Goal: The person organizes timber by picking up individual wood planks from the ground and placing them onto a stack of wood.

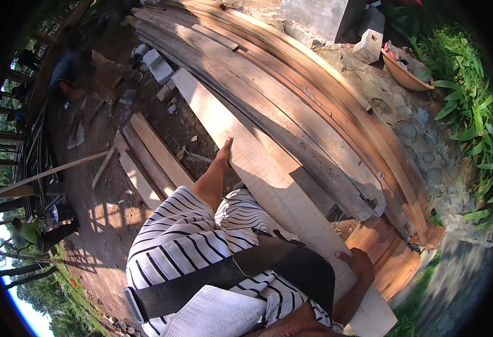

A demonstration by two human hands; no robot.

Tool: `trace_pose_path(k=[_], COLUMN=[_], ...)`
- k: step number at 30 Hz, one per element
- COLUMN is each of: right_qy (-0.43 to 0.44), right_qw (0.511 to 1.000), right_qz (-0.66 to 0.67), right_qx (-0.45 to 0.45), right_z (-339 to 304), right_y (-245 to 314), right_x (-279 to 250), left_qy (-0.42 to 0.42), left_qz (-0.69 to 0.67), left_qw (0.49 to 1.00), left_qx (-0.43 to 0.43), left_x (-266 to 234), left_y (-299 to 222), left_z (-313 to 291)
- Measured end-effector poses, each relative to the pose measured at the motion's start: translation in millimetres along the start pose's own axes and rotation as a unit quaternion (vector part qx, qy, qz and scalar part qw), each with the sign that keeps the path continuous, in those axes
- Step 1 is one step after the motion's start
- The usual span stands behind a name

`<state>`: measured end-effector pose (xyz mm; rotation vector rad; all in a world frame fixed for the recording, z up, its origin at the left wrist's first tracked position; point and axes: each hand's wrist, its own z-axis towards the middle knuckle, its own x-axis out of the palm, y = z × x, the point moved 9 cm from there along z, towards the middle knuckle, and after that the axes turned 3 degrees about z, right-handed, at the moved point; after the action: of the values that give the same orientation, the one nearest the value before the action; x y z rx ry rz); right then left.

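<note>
I'm at an outdoor timber yard: stacked planks [280, 104] upper centre, dirt ground [92, 174] left, greenery [476, 106] right.

A long board [269, 180] bars the straight way between the left hand [224, 151] and the right hand [358, 265]. A plank stack [291, 112] blocks passage beyond its far edge. Left of the left hand, a strip of dirt [170, 130] offers room, until shorter planks [148, 147] stand in the way.
</note>
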<state>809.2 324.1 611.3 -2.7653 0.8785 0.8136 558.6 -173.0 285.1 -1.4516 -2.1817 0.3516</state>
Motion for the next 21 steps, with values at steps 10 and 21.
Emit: trace_pose_path(k=[10,21], right_qy=[0.021,0.091], right_qw=[1.0,0.993], right_qz=[0.013,0.057], right_qx=[-0.002,-0.05], right_z=[61.6,245.3], right_y=[37.9,11.3], right_x=[-22.1,79.3], left_qy=[-0.022,-0.136], left_qz=[-0.122,-0.038], left_qw=[0.99,0.988], left_qx=[0.062,0.054], left_x=[-64.7,-92.9], left_y=[-36.1,10.2], left_z=[89.9,185.2])
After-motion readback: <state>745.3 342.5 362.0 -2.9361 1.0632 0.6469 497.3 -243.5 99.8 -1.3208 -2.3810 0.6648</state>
